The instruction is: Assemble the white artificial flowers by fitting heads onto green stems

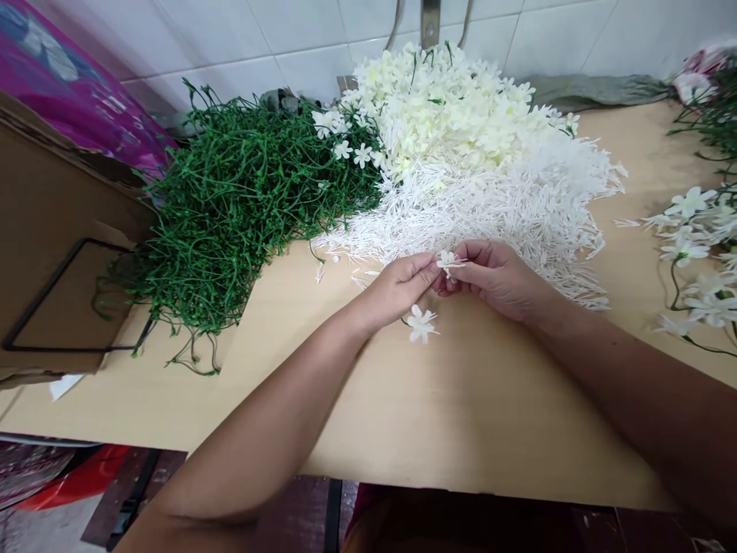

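Note:
My left hand (403,286) and my right hand (496,278) meet in front of the white pile, fingers pinched together. Between their fingertips is a small white artificial flower (447,263), its petals spread. A second white flower (421,325) shows just below my left hand, with a bit of green stem at its side. That stem seems to run up into my left fingers, though most of it is hidden. Right behind the hands lies a heap of thin white stamen pieces (489,203).
Cream flower heads (449,107) are piled at the back against the tiled wall. To the left is a tangle of green plastic stems (247,177), beside a cardboard box (57,230). Assembled flower sprays (711,292) lie at the right on the tan board (403,430).

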The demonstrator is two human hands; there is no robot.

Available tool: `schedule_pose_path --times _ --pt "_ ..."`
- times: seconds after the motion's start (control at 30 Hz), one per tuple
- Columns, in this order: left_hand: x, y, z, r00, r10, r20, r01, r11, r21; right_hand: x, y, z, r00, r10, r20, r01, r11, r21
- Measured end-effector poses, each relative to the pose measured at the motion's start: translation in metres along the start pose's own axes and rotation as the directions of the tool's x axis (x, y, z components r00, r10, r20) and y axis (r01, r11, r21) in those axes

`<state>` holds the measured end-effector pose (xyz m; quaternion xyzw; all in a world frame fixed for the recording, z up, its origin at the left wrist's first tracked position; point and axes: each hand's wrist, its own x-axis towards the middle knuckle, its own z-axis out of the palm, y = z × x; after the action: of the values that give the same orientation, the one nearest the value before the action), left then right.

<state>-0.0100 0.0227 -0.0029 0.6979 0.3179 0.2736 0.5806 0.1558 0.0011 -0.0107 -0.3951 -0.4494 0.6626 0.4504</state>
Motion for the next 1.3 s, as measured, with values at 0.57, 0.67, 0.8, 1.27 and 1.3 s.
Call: schedule_pose_path --times 0.57,0.67,0.8,1.27,1.3 --pt "-0.003 -0.003 -0.005 0.992 0.028 0.123 -0.059 0.965 0.256 0.000 -0.016 -0.003 0.965 0.254 0.059 -0.251 0.967 -0.051" --pt "-0.002 -0.005 -0.004 0.992 0.029 0.119 -0.066 0.945 0.320 0.002 -0.020 -0.008 0.928 0.351 0.126 -0.346 0.936 -0.061" --pt "-0.001 -0.006 -0.003 0.996 0.027 0.088 -0.050 0.961 0.272 0.001 -0.018 -0.015 0.923 0.334 0.191 -0.335 0.942 -0.031" --pt "-0.001 -0.005 -0.005 0.994 0.030 0.109 -0.048 0.986 0.160 -0.004 -0.012 -0.006 0.971 0.202 0.129 -0.191 0.978 -0.087" --pt "-0.002 -0.004 -0.005 0.995 0.024 0.101 -0.038 0.989 0.141 -0.004 -0.012 -0.006 0.972 0.201 0.126 -0.191 0.978 -0.085"
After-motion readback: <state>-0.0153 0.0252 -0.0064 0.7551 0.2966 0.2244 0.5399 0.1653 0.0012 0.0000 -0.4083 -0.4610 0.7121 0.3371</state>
